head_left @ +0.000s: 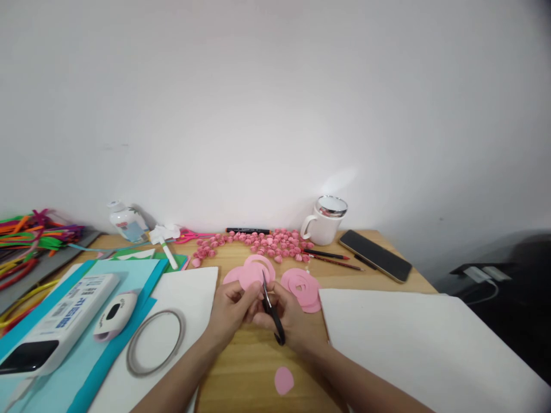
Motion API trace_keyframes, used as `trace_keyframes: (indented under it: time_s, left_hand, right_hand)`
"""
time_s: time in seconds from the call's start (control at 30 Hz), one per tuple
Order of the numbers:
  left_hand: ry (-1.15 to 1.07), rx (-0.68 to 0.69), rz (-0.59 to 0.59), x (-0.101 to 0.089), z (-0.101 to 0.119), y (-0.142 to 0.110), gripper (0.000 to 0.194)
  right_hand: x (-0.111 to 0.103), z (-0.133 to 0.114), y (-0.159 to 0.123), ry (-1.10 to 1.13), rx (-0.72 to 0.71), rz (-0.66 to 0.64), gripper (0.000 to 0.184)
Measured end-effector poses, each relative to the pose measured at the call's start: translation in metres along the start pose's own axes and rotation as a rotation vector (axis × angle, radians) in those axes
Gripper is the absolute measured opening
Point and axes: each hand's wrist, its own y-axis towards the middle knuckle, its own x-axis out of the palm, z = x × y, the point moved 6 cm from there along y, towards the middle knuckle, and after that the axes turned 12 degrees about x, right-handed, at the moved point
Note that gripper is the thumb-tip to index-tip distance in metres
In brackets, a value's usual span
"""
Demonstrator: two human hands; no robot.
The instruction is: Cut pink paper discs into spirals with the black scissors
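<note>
My left hand point(235, 307) pinches a round piece of pink paper point(249, 276) over the middle of the wooden table. My right hand point(288, 321) is closed around black-handled scissors point(272, 315), whose blades point up and away at the edge of that paper. Behind the hands lies a curled strip of pink paper, and to the right sits a pile of pink paper spirals point(303, 289). Nearer to me, a small pink paper disc point(284, 380) rests on the wood. Many rolled pink paper flowers point(279, 244) are heaped along the back.
White sheets point(413, 332) flank the work area. On the left are a roll of tape point(155, 343), a white power bank point(60, 321), teal paper and a white bottle point(128, 221). A mug point(326, 221), pencils point(336, 262) and a phone point(375, 255) stand or lie back right.
</note>
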Motion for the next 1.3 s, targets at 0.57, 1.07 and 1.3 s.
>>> trace_keyframes:
  time_s: [0.57, 1.07, 1.3]
  left_hand:
    - [-0.015, 0.006, -0.020, 0.002, 0.004, 0.000, 0.042]
    - [-0.052, -0.004, 0.006, 0.000, 0.005, 0.000, 0.046]
    - [-0.039, 0.005, 0.035, -0.004, 0.002, 0.000, 0.044]
  right_hand:
    - [0.001, 0.000, 0.000, -0.002, -0.021, -0.012, 0.040]
    - [-0.003, 0.004, -0.001, -0.064, 0.042, 0.007, 0.029]
    - [-0.005, 0.009, -0.001, -0.079, 0.074, 0.026, 0.027]
